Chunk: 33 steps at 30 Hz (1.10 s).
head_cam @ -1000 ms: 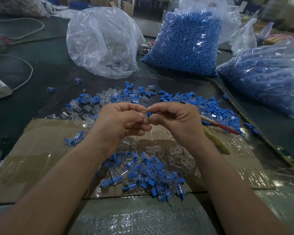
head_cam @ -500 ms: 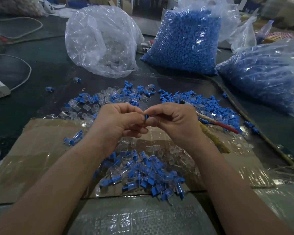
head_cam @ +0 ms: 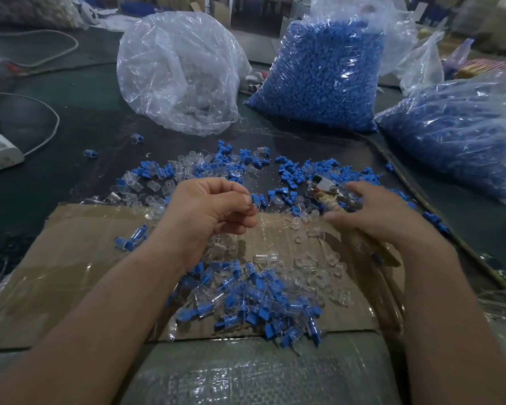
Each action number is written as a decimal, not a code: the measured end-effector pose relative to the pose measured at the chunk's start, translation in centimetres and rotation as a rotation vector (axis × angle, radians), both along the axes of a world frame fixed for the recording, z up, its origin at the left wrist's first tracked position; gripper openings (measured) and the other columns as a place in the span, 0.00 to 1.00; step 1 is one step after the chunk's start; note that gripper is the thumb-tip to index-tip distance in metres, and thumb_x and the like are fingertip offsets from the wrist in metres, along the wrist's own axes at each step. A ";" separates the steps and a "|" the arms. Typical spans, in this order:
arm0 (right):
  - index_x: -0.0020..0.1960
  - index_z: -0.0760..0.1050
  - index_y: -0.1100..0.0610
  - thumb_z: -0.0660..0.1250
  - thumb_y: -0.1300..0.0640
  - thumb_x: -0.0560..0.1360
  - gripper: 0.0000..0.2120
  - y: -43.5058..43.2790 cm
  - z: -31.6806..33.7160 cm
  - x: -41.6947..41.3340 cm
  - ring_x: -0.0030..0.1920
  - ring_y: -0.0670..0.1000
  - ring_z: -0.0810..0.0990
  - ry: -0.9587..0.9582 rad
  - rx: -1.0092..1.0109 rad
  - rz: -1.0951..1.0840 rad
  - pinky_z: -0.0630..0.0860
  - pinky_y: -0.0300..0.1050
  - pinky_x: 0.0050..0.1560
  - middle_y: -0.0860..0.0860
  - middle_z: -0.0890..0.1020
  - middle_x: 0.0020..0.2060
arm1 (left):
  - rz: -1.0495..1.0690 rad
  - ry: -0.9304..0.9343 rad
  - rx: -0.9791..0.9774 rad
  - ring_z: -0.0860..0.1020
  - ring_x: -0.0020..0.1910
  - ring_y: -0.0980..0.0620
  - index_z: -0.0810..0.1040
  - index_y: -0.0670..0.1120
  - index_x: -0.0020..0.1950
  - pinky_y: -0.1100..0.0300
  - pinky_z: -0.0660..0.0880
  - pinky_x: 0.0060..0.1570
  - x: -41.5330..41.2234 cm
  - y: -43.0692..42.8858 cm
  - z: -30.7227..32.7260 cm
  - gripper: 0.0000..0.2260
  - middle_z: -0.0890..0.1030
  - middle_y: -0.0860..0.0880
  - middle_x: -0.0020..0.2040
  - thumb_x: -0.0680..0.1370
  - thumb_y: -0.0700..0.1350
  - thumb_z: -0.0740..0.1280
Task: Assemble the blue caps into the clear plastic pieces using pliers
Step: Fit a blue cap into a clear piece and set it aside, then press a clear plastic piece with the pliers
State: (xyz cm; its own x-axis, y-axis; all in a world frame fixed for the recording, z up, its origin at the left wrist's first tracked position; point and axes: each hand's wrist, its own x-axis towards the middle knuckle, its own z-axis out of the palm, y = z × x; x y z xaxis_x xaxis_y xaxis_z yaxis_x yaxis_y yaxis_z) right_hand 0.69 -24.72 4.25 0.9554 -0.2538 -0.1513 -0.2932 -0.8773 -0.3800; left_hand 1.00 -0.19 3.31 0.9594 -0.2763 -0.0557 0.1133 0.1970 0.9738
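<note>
— Where are the pliers [head_cam: 329, 200]?

— On the tabletop [head_cam: 70, 118], just past the cardboard's [head_cam: 70, 258] far edge, toward its right corner. They lie flat among loose blue caps [head_cam: 292, 171]. Tan cord wraps the handles, and the right hand [head_cam: 377, 211] covers them. I can't tell if it grips them.

— And the clear plastic pieces [head_cam: 319, 267]?

— Small see-through tubes. Some are strewn right of the cardboard's middle, more are mixed with caps beyond its far edge.

— Any joined?

— A heap of capped pieces [head_cam: 254, 305] at the near edge, lying every way, with a couple apart toward the far left corner. The left hand [head_cam: 211, 211] pinches one blue cap [head_cam: 254, 198] at its fingertips, above the far edge.
</note>
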 end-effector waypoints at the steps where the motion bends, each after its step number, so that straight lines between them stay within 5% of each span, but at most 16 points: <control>1: 0.73 0.58 0.52 0.72 0.40 0.64 0.43 -0.1 0.0 0.0 0.67 0.54 0.65 0.059 -0.017 -0.010 0.63 0.49 0.63 0.51 0.65 0.70 | -0.002 -0.002 0.001 0.79 0.26 0.52 0.76 0.39 0.37 0.65 0.75 0.25 0.0 0.0 0.0 0.04 0.81 0.45 0.28 0.70 0.32 0.67; 5: 0.73 0.58 0.52 0.75 0.42 0.61 0.46 -0.1 -0.5 0.1 0.67 0.55 0.65 0.125 -0.043 -0.049 0.64 0.50 0.63 0.51 0.65 0.70 | -0.007 -0.004 0.005 0.79 0.26 0.52 0.76 0.39 0.38 0.65 0.75 0.25 0.0 0.0 -0.1 0.04 0.81 0.46 0.28 0.70 0.32 0.67; 8: 0.69 0.64 0.53 0.77 0.45 0.61 0.41 -0.1 -0.6 0.1 0.55 0.51 0.68 0.101 -0.021 -0.098 0.63 0.46 0.50 0.53 0.70 0.65 | -0.014 -0.004 0.008 0.79 0.26 0.52 0.76 0.39 0.38 0.65 0.75 0.25 0.0 0.0 -0.1 0.03 0.81 0.46 0.29 0.69 0.32 0.67; 11: 0.65 0.68 0.54 0.77 0.48 0.62 0.36 0.0 -0.5 0.1 0.47 0.48 0.67 0.063 0.017 -0.123 0.63 0.45 0.47 0.53 0.74 0.57 | -0.016 -0.004 0.011 0.79 0.27 0.52 0.76 0.39 0.38 0.65 0.75 0.26 0.0 -0.1 -0.2 0.03 0.81 0.46 0.29 0.70 0.33 0.67; 17: 0.57 0.74 0.58 0.70 0.64 0.65 0.21 1.0 0.3 -0.1 0.44 0.51 0.71 -0.245 -0.113 -0.034 0.67 0.45 0.43 0.53 0.76 0.48 | 0.010 0.004 -0.021 0.81 0.29 0.52 0.75 0.39 0.39 0.65 0.76 0.27 0.1 -0.2 -0.4 0.03 0.82 0.45 0.30 0.71 0.33 0.66; 22: 0.55 0.74 0.55 0.65 0.69 0.70 0.16 3.2 0.8 -0.5 0.35 0.42 0.70 -0.537 0.056 0.101 0.63 0.36 0.34 0.48 0.75 0.39 | 0.087 0.007 -0.077 0.81 0.29 0.52 0.74 0.39 0.40 0.65 0.77 0.29 0.2 -0.3 -0.6 0.05 0.82 0.46 0.30 0.72 0.31 0.64; 28: 0.55 0.74 0.57 0.64 0.70 0.68 0.18 5.8 0.6 -0.9 0.43 0.46 0.68 -0.516 -0.044 0.340 0.61 0.35 0.38 0.47 0.71 0.44 | 0.194 -0.031 -0.121 0.81 0.32 0.53 0.74 0.40 0.41 0.65 0.78 0.31 0.3 -0.5 -0.9 0.05 0.82 0.48 0.31 0.73 0.31 0.63; 33: 0.61 0.69 0.58 0.64 0.68 0.68 0.21 6.7 0.2 -0.9 0.50 0.44 0.65 -0.424 -0.047 0.447 0.59 0.35 0.51 0.46 0.66 0.49 | 0.285 -0.088 -0.151 0.81 0.31 0.55 0.75 0.42 0.40 0.66 0.77 0.31 0.4 -0.6 -0.7 0.07 0.82 0.50 0.30 0.74 0.31 0.63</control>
